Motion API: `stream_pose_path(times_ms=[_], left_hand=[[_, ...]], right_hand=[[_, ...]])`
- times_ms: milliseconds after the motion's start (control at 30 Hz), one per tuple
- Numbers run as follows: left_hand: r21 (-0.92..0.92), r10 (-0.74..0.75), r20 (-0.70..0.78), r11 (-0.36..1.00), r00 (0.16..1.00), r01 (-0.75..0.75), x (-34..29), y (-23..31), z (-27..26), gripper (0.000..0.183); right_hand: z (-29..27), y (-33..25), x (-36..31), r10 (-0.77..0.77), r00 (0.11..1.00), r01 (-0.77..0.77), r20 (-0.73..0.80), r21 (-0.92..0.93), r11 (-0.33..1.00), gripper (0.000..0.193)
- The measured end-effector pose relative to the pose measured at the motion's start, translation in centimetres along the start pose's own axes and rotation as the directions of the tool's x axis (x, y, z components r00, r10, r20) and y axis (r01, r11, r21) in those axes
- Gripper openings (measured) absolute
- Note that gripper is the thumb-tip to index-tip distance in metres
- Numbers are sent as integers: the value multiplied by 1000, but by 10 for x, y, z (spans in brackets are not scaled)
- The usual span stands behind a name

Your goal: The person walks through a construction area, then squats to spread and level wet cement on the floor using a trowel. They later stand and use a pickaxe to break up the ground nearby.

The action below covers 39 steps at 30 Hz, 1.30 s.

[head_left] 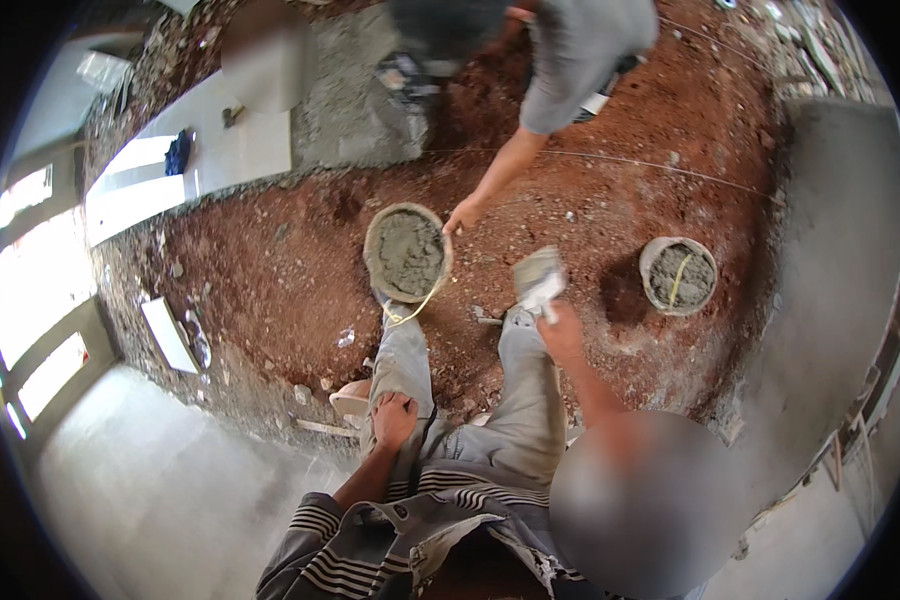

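My right hand (562,330) is closed around the near end of a pale, flat, trowel-like tool (538,272), held over the red soil by my right foot; its exact kind is blurred. My left hand (395,420) lies on my left knee with its fingers laid out, holding nothing. Ahead of my left leg is a bucket of wet grey mortar (410,252), a yellow cord trailing from its near side. Another person's hand (462,215) touches that bucket's right rim.
A second mortar bucket (678,276) stands to the right on the soil. The other person (590,50) bends over at the far side. A taut string (660,168) crosses the soil. Pale tiles (240,140) lie at far left, and a grey concrete ledge (830,270) runs along the right.
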<state>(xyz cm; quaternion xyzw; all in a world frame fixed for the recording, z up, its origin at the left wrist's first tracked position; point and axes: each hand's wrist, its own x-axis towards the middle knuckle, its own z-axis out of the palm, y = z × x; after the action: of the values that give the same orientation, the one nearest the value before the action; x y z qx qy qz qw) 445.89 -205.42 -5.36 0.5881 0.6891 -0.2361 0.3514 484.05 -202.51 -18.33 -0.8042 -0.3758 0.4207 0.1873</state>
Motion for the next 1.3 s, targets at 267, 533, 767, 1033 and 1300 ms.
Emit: stream_pose_path(times_ms=[267,533,767,1033,1300], left_hand=[[-135,-21,-154,991,988,0,-3,-47,-45,24],[-426,143,-131,885,981,-186,-9,-150,-111,34],[-356,417,-64,839,906,-411,-46,-219,-143,31],[-494,94,186,870,978,10,-65,-207,-127,21],[-586,232,647,761,726,279,-97,-177,-150,31]], right_hand=[[176,-195,-61,-91,736,246,670,-140,959,54],[159,-257,-106,136,739,241,660,-447,861,55],[123,-261,-73,167,886,140,433,-592,794,62],[178,-192,4,457,877,-448,147,-87,890,61],[227,-97,113,94,987,-40,132,-361,932,66]])
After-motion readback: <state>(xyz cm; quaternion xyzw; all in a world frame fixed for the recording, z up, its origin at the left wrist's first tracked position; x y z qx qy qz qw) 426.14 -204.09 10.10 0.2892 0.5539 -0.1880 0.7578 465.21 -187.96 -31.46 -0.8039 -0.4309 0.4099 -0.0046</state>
